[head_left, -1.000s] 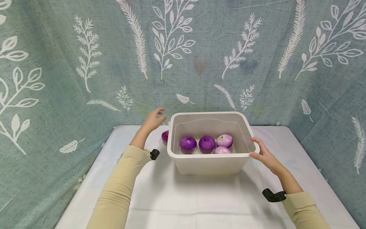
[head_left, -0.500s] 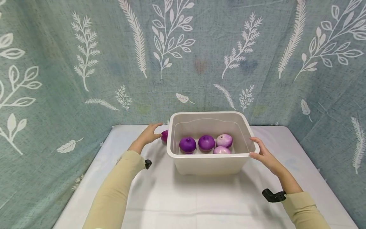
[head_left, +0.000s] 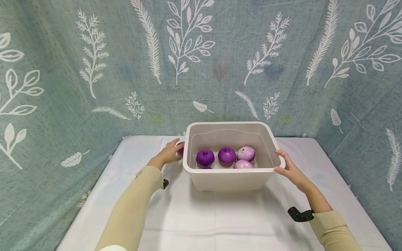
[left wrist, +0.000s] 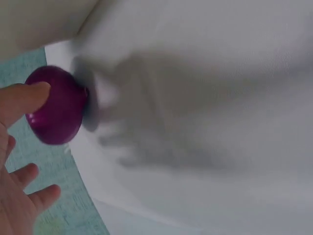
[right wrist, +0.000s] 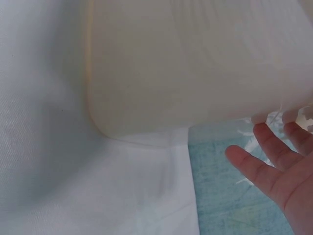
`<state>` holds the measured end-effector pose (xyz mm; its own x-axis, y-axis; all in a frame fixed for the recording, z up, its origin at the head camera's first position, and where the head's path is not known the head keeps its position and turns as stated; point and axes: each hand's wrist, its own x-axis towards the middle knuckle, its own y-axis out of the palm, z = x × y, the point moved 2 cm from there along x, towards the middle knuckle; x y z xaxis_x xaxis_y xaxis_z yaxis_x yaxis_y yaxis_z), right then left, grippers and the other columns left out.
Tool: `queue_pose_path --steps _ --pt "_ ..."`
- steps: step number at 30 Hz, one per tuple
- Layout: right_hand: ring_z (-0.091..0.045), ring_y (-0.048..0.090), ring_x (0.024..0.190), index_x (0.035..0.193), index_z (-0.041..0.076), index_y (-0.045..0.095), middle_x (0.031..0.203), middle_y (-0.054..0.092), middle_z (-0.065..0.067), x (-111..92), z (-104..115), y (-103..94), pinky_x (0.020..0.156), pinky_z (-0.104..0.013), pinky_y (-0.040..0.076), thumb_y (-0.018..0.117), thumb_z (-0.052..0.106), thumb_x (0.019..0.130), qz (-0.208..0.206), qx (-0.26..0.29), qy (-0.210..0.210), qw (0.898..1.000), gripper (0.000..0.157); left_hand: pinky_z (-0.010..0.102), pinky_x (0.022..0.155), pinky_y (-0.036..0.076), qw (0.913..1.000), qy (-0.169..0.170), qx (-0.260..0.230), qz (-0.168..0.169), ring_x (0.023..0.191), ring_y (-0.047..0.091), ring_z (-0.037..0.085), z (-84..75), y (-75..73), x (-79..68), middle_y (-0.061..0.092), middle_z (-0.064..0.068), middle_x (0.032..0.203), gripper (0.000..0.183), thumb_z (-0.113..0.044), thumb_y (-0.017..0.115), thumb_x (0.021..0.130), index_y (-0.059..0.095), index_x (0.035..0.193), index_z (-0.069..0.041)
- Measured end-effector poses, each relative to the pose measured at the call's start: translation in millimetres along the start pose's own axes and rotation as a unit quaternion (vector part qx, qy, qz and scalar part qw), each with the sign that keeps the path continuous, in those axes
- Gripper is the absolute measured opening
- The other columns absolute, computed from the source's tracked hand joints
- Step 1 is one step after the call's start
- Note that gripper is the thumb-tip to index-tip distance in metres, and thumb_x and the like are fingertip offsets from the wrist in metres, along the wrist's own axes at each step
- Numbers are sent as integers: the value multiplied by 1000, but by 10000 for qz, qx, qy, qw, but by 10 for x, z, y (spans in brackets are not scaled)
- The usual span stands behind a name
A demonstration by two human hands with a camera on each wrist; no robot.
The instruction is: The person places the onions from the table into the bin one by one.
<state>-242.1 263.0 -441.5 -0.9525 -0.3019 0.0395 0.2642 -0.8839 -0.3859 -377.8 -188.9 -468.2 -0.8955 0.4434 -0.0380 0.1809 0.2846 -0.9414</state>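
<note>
A dark purple onion (left wrist: 57, 105) sits on the table just left of a pale plastic bin (head_left: 232, 179), which partly hides it in the head view. My left hand (head_left: 168, 154) is at this onion. Its thumb lies across the onion in the left wrist view, while the other fingers there are spread. At the bin's right end, my right hand (head_left: 292, 170) holds the rim with thumb and fingers. Inside are two dark purple onions (head_left: 205, 158) and two paler pink-white onions (head_left: 246, 153); a sliver of another purple one shows behind the front rim.
A white cloth covers the table (head_left: 216, 216). Behind it and along both sides hangs a blue-green curtain (head_left: 220, 101) with white leaf prints. A black wrist mount (head_left: 300, 214) sits at the right cuff.
My left hand has come down from above the table's back edge and moved in to the onion beside the bin. The right hand and the bin have stayed in place.
</note>
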Motion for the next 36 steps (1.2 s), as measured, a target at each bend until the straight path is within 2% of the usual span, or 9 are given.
queue_pose_path --steps 7,11,16,21,26,28,32,34,36 --pt "-45 19 124 138 5 8 143 1 -24 0 9 2 93 -63 31 50 14 92 -5 -1 -46 10000 63 61 96 33 9973 -466 466 311 129 23 47 -86 22 -4 16 21 149 66 -8 63 78 39 140 -13" --pt "-45 19 125 138 5 8 143 0 -24 -5 10 3 92 -62 32 51 16 92 9 -3 -42 10000 64 64 92 34 9966 -562 522 297 127 25 50 -46 56 -6 16 22 148 66 -8 62 78 38 140 -14" --pt "-44 22 123 137 5 9 142 1 -24 -6 0 -7 91 -55 36 51 16 92 16 -7 -76 10000 63 64 86 38 9954 -781 519 183 123 29 51 33 90 38 19 19 148 69 -9 64 76 39 139 -21" --pt "-43 23 122 137 6 10 142 2 -24 -8 -3 -11 91 -53 37 51 16 92 13 -8 -68 10000 62 63 89 37 9950 -877 448 154 124 30 49 34 100 69 21 19 148 68 -9 63 77 38 140 -17" --pt "-44 20 123 138 5 9 142 0 -24 -18 9 -12 91 -58 34 50 14 91 0 9 -62 10000 63 64 91 35 9972 -591 460 3 126 28 50 -14 107 43 24 14 149 66 -11 64 79 36 139 -13" --pt "-44 21 123 138 4 8 142 0 -24 -24 14 -13 91 -59 34 50 13 91 -6 4 -62 10000 63 63 91 36 9983 -405 422 -48 125 31 48 -21 121 38 33 11 145 65 -12 65 80 36 138 -14" --pt "-44 25 121 138 5 8 142 3 -25 -27 18 -15 90 -56 36 50 12 92 4 15 -58 10000 63 57 86 43 9994 -211 261 -130 110 48 40 -10 161 39 54 8 124 63 -20 66 83 36 138 -16" --pt "-43 27 120 138 5 8 142 4 -25 -26 19 -16 90 -53 37 49 12 92 4 33 -53 10000 63 53 81 46 9994 -191 208 -183 100 52 36 -9 170 48 57 7 115 60 -23 66 83 38 136 -17" --pt "-42 29 119 138 5 8 142 6 -25 -25 16 -17 89 -51 38 49 10 92 8 57 -57 10000 62 51 78 47 9994 -159 231 -215 96 52 34 -18 171 57 56 6 116 57 -24 65 83 40 134 -16"
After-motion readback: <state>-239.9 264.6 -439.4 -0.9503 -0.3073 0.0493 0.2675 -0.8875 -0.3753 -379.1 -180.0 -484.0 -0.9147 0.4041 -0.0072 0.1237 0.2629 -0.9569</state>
